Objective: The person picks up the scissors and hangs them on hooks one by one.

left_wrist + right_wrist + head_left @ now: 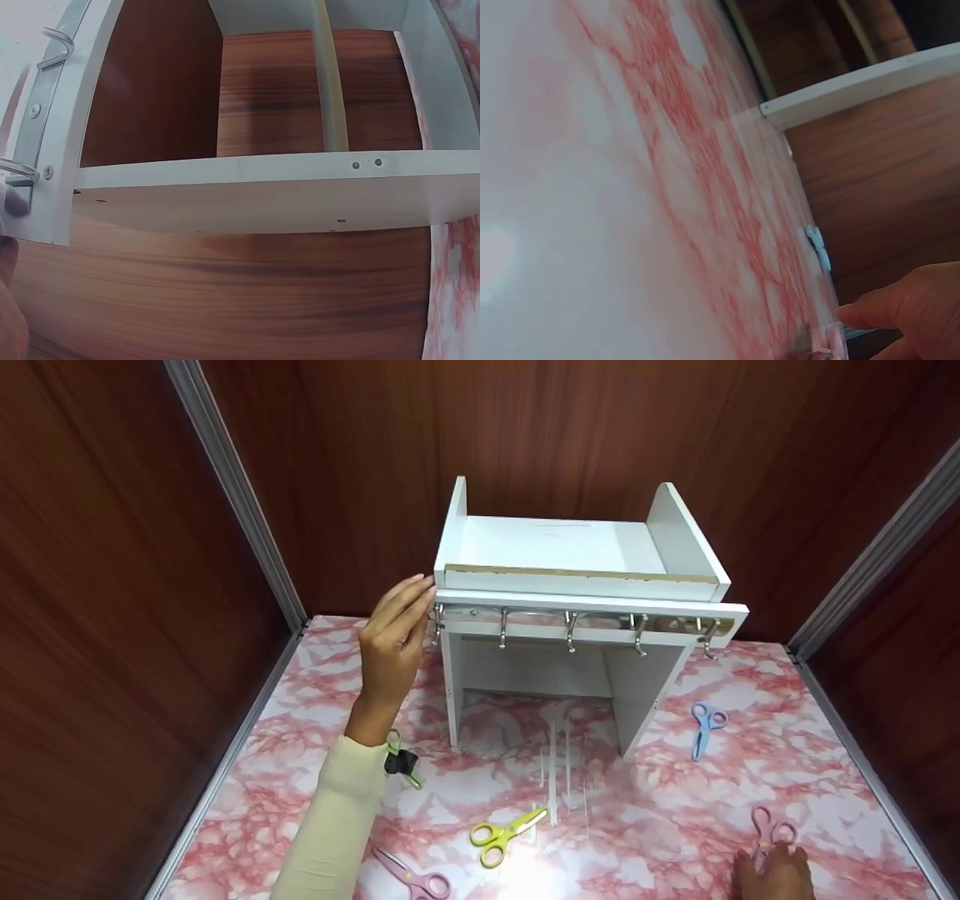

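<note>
My left hand (394, 619) rests against the left end of a white hook rail (592, 607), its fingers fairly straight. The rail runs across the front of a small white shelf unit (525, 585) and carries several metal hooks (571, 631). In the left wrist view the rail's end (52, 202) shows beside the edge of that hand. At the lower right, my right hand (776, 877) pinches a pair of pink scissors (765, 832) near the blades, handle loops pointing away. The right wrist view shows the thumb (877, 307) close to the scissors; the other fingertips are blurred.
Blue scissors (703, 731), yellow scissors (499, 836), a second pink pair (416, 881) and a green pair (394, 741) lie on the pink-and-white marbled surface (300, 750). Green scissors are partly hidden by the left forearm. Brown wood panels (360, 472) enclose the back and sides.
</note>
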The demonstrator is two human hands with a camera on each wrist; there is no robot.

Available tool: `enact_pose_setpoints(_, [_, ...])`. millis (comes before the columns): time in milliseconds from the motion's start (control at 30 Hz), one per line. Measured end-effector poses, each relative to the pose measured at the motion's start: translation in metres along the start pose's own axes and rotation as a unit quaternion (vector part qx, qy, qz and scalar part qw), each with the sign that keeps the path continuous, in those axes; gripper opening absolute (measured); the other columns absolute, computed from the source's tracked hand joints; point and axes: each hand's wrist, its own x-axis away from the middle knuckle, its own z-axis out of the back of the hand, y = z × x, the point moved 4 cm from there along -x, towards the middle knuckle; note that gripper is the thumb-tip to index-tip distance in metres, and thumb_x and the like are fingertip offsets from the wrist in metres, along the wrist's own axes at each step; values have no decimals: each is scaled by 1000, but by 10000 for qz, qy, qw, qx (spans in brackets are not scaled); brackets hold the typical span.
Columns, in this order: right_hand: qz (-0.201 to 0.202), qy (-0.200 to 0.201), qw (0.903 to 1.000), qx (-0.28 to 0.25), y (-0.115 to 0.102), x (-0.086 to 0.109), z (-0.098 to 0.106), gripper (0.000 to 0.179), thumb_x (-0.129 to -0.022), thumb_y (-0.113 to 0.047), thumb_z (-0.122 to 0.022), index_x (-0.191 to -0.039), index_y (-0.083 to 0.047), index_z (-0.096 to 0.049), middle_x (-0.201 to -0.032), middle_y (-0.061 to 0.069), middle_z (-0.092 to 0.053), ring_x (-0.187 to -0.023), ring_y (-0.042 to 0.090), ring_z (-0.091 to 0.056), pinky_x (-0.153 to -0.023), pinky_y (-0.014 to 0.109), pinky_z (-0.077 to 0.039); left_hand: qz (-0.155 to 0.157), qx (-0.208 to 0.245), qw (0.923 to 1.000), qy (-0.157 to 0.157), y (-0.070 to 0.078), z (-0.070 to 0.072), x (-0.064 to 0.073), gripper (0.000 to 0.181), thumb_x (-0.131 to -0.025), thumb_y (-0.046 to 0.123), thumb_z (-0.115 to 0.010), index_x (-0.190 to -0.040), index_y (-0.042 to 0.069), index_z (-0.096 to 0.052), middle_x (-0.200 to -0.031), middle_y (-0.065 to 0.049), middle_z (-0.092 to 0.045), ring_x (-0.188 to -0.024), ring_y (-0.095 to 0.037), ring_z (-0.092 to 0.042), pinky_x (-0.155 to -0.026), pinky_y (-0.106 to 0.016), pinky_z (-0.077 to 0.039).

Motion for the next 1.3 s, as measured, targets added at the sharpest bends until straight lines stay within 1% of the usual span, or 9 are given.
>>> enact_pose_setpoints(100, [-2, 83, 9999, -61, 0, 1, -2, 64, -87, -36, -56, -108, 22, -40, -105, 40, -33, -98, 54, -42, -84, 62, -40, -62, -15, 10000, 15, 0, 0, 1, 24, -84, -5, -65, -108, 0, -70, -113, -10, -67, -110, -27, -59, -96, -34, -49])
enact_pose_setpoints(267, [-94, 226, 9996, -132, 0, 3, -6, 67, -87, -40, -56, -111, 20, -38, -109, 39, -31, -102, 56, -40, -85, 63, -39, -139, 6, 9999, 79, 0, -1, 0, 24, -84, -6, -65, -107, 0, -71, -110, -11, -68, -107, -27, -60, -94, -33, -50])
enact_pose_setpoints(367, [-221, 271, 9994, -41, 0, 3, -9, 68, -87, -41, -57, -111, 20, -38, -109, 38, -31, -103, 55, -40, -86, 62, -39, -150, 21, 9998, 94, 0, -1, 0, 22, -85, -6, -64, -106, -1, -71, -110, -11, -68, -106, -28, -61, -93, -33, -50])
enact_pose_setpoints(600, [-271, 264, 9992, 162, 2, 0, -13, 67, -86, -39, -60, -111, 21, -42, -113, 40, -34, -106, 54, -40, -89, 60, -39, -193, 3, 9998, 23, 1, -2, -1, 23, -85, -5, -64, -107, -1, -70, -111, -11, -67, -105, -29, -61, -94, -33, -50])
enact_pose_setpoints(800, [-183, 314, 9992, 171, 3, 0, -10, 54, -87, -32, -58, -109, 16, -48, -104, 35, -41, -95, 51, -48, -81, 59, -43, -196, 77, 9998, 63, 1, -1, -1, 23, -85, -6, -64, -106, -1, -70, -111, -11, -67, -104, -32, -61, -94, -33, -50])
enact_pose_setpoints(1000, [-96, 266, 9995, 162, 3, 0, -6, 54, -88, -32, -57, -113, 14, -49, -111, 36, -42, -95, 54, -48, -83, 60, -44, -165, 10, 9998, 109, 0, 0, 1, 22, -85, -5, -63, -105, -1, -71, -110, -11, -68, -105, -29, -61, -94, -33, -50])
enact_pose_setpoints(1067, [-25, 405, 9991, 131, 3, 0, -5, 49, -87, -29, -57, -111, 14, -51, -105, 34, -45, -92, 54, -50, -81, 60, -44, -176, -39, 9998, 104, 0, 1, 1, 22, -85, -5, -64, -106, -1, -71, -110, -11, -68, -106, -28, -60, -95, -33, -49])
enact_pose_setpoints(1200, [168, 728, 9972, 53, 3, 0, -4, 42, -83, -21, -59, -103, 15, -53, -88, 29, -51, -83, 52, -53, -74, 58, -46, -235, -142, 9996, 96, 0, 1, 1, 22, -85, -5, -64, -106, 0, -71, -110, -11, -68, -107, -27, -60, -95, -34, -49])
enact_pose_setpoints(1300, [267, 804, 9964, 63, 4, -1, -2, 39, -80, -18, -61, -98, 16, -54, -83, 29, -51, -82, 49, -53, -74, 57, -46, -291, -202, 9993, 115, 0, 2, 1, 22, -85, -5, -64, -105, 0, -71, -108, -12, -68, -106, -27, -60, -94, -34, -49])
